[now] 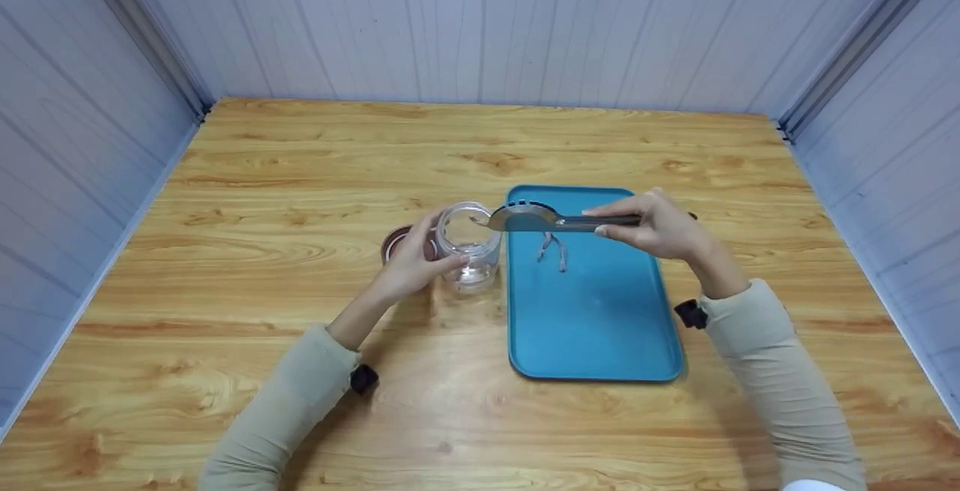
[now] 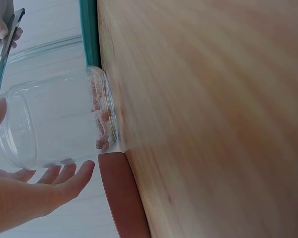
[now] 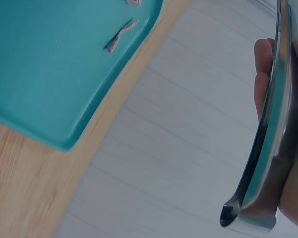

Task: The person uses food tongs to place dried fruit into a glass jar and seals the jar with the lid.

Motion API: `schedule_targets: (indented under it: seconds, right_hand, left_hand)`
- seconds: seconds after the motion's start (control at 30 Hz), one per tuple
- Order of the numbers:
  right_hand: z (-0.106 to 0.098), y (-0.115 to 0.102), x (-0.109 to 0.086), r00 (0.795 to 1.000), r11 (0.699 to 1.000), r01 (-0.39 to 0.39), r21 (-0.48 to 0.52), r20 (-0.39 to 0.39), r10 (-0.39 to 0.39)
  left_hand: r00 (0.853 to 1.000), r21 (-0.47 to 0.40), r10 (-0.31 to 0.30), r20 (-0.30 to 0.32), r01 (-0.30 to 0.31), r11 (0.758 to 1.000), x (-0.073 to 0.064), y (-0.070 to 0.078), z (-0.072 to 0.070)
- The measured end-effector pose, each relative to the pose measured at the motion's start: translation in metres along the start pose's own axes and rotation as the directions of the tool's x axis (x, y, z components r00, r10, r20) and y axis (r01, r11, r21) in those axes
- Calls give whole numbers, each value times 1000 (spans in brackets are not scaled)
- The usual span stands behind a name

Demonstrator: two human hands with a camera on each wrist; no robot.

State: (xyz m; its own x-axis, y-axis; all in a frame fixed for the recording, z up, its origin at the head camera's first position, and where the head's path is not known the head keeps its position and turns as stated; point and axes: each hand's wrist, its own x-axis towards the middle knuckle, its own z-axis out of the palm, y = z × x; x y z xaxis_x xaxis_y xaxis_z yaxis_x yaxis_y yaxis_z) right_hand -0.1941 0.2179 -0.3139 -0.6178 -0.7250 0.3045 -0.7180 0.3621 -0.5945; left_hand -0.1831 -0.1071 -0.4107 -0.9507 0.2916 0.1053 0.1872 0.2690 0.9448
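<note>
Hiding part of the reddish-brown lid (image 2: 121, 196), the left hand (image 1: 409, 266) grasps the transparent jar (image 1: 472, 273), upright on the wooden table (image 1: 300, 176) just beside the teal tray's (image 1: 600, 311) left edge. The morsel at the tongs' (image 1: 566, 223) tips, over the jar's mouth, is hard to identify. Thin strips (image 1: 562, 257) lie toward the tray's far-left corner. The right hand (image 1: 660, 229) squeezes the tongs nearly together.

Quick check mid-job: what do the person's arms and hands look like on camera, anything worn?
The left hand and right hand are ungloved. The left sleeve and right sleeve are long, plain beige and creased. A small black device shows at the left wrist and right wrist; no cables visible.
</note>
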Motion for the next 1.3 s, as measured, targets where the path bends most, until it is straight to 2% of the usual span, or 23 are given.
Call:
schedule_targets:
  seconds: [0.1, 0.2, 0.33, 0.47, 0.57, 0.8, 0.9, 1.03, 1.1, 1.3]
  right_hand:
    - [5, -1, 4, 999, 999, 50, -11, 0, -50]
    - [7, -2, 6, 997, 996, 82, -24, -4, -83]
    - [6, -2, 5, 997, 997, 69, -21, -16, -70]
    - [2, 1, 0, 999, 999, 33, -17, -27, -33]
    - [-2, 4, -5, 999, 1000, -22, -16, -36, 21]
    - [-11, 13, -18, 990, 992, -123, -31, -66, 121]
    - [-13, 27, -28, 984, 986, -163, -41, -81, 159]
    - [-14, 50, -41, 973, 974, -217, -65, -98, 210]
    - [-15, 54, -45, 970, 971, -229, -67, -103, 221]
    - [-16, 62, -54, 970, 972, -218, -90, -128, 206]
  left_hand:
    - [1000, -1, 0, 9, 0, 1000, -2, 4, -1]
    - [1000, 8, 7, 15, -7, 1000, -6, 17, -1]
    - [1000, 36, 11, 16, -12, 999, -12, 32, -2]
    - [1000, 43, 13, 12, -13, 999, -13, 35, -3]
    - [1000, 26, 20, 8, -20, 999, -12, 33, -2]
    - [998, 9, 56, -17, -56, 998, -2, 3, 0]
    - [999, 15, 46, -19, -46, 999, 0, -2, 0]
    - [999, 9, 39, -10, -38, 999, 0, -1, 0]
    - [999, 3, 35, -4, -35, 999, 0, -1, 0]
    - [1000, 24, 18, -10, -18, 1000, 0, -2, 0]
